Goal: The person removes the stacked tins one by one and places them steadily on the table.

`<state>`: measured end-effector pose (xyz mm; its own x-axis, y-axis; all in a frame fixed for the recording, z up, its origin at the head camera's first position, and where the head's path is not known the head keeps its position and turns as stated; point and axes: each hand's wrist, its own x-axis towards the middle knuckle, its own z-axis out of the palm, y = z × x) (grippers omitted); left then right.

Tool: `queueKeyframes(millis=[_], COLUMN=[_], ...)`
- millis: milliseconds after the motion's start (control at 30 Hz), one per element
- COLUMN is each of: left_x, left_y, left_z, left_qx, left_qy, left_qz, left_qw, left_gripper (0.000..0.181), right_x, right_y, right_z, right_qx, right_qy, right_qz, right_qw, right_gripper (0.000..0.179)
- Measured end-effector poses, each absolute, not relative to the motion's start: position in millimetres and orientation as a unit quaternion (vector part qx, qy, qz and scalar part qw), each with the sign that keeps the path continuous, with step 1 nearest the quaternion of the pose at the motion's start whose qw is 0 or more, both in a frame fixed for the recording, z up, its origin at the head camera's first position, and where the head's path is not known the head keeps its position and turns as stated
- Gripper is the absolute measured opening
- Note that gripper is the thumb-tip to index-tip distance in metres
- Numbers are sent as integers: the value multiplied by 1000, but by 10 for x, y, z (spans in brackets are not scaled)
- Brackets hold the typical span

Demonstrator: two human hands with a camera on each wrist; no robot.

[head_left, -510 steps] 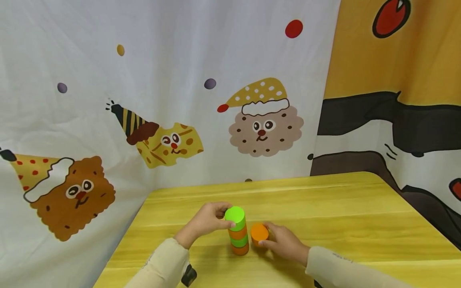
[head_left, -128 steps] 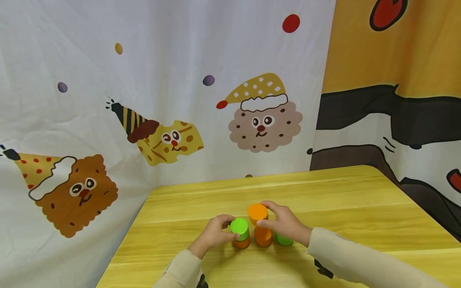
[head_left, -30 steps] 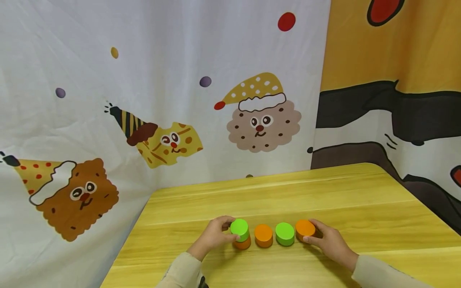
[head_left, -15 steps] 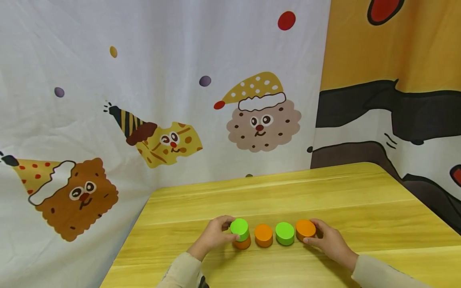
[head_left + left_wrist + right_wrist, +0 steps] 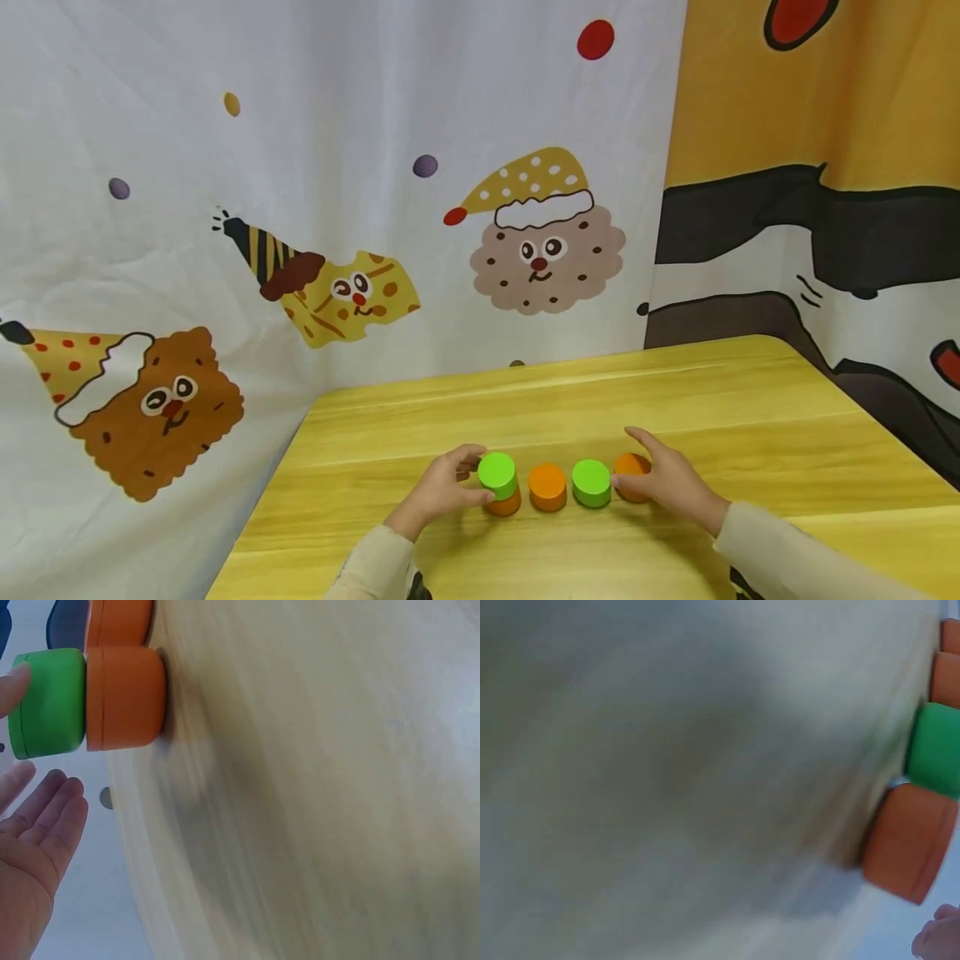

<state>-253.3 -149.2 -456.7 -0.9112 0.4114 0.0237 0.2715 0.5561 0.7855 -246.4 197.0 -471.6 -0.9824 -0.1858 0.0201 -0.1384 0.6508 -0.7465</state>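
Short green and orange cylinders, each with a lid-like seam near the top, stand on the table. At the left a green cylinder (image 5: 497, 472) sits on an orange one (image 5: 504, 506). My left hand (image 5: 441, 492) surrounds the green one; its thumb touches the side, while the left wrist view shows straight fingers (image 5: 56, 814) apart from it. Rightward stand an orange cylinder (image 5: 547, 487), a green cylinder (image 5: 592, 483) and an end orange cylinder (image 5: 631, 465). Over that last one my right hand (image 5: 678, 485) is spread, thumb crossing in front; the right wrist view shows the fingers clear of it.
The pale wooden table (image 5: 420, 417) reaches back to a white curtain (image 5: 352, 125) printed with cartoon snacks. An orange and black patterned cloth (image 5: 810, 125) hangs at the right, beside the table's rounded corner.
My right hand has let go of the end orange cylinder and opened above it. My left fingers have drawn slightly off the green cylinder. Earlier, the left stack was taller.
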Motion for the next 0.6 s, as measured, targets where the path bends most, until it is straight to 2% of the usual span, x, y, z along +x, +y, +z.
queueKeyframes(millis=[100, 600], left_x=[-2519, -2450], left_y=[-1518, -1561], left_z=[-4593, -4759], left_qx=[193, 171], left_qy=[879, 884], left_qz=[427, 425], left_qw=[87, 97], left_gripper=[62, 60], right_x=[-2513, -2586], right_y=[1862, 1230], right_z=[-4655, -4543], right_qx=[-110, -171], right_qy=[902, 860], right_qz=[-417, -476], right_qw=[23, 66], right_gripper=[88, 78])
